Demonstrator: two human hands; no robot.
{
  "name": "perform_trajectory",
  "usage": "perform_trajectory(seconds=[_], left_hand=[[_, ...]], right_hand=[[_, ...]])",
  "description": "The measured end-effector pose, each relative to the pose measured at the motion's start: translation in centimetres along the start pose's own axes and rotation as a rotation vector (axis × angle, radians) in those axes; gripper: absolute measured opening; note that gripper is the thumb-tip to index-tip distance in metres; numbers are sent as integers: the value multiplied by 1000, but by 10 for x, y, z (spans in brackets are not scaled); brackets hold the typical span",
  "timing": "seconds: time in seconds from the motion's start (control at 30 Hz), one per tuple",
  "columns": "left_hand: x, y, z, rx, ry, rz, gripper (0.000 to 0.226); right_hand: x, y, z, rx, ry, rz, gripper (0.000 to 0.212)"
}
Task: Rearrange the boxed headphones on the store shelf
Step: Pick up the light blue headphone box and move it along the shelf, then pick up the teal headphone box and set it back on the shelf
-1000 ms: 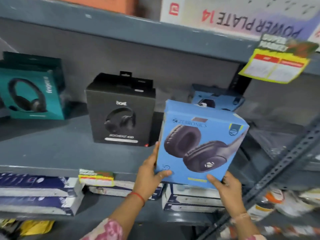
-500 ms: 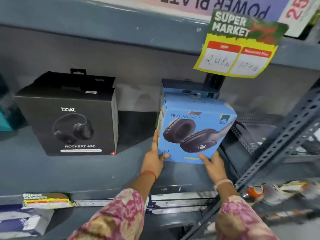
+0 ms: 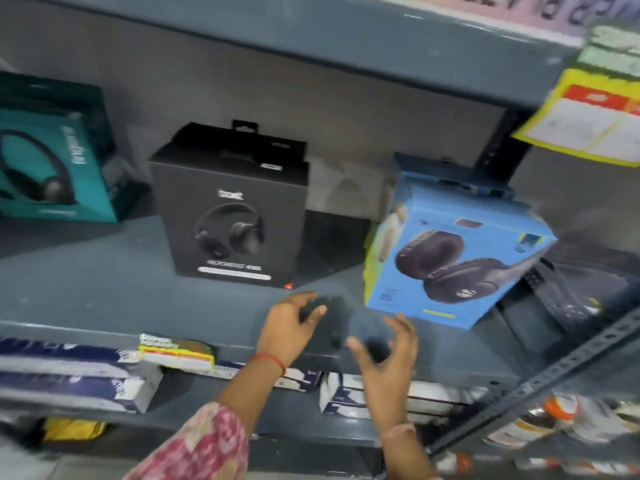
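A light blue headphone box (image 3: 453, 251) stands on the grey shelf (image 3: 104, 292) at the right, with a second blue box (image 3: 450, 171) partly hidden behind it. At the shelf's middle stands a black headphone box (image 3: 235, 216). A teal headphone box (image 3: 52, 154) stands at the left. My left hand (image 3: 291, 327) hovers over the shelf's front edge, fingers apart and empty, to the left of and below the blue box. My right hand (image 3: 388, 355) is just below that box, also open and holding nothing. The picture is blurred by motion.
A yellow price tag (image 3: 588, 112) hangs from the upper shelf at the right. A slotted metal upright (image 3: 554, 372) runs diagonally at the lower right. The lower shelf holds stacked white and navy boxes (image 3: 69, 375), a small yellow label (image 3: 176, 351) and packets at the right.
Both hands have let go of the light blue box and drawn back toward the shelf's front edge. The box now stands on the shelf by itself.
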State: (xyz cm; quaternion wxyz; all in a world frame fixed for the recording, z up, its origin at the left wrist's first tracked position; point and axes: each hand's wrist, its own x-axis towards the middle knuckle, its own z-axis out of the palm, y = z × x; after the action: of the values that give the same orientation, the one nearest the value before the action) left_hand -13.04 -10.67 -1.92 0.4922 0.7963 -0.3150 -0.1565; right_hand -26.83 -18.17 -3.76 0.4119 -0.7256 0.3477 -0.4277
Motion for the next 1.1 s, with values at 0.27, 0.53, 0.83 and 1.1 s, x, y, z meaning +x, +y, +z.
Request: perform_trajectory(seconds=[0.27,0.53,0.83,1.1], left_hand=[[-28,-95,-169,208,367,-7,46],[-28,-204,-325,282,535,-72,48],[-58,-246,-474,-141,1346,-278,64],[-56,-228,-504,-255,1250,-40,75]], right_hand=[[-37,-94,181,-53,-740,-296,60],[-76,-159,342,-126,-854,-273,74],[-126,-244,471,152,-999,-123,81],[-138,-257,466,200,-562,-208,44]])
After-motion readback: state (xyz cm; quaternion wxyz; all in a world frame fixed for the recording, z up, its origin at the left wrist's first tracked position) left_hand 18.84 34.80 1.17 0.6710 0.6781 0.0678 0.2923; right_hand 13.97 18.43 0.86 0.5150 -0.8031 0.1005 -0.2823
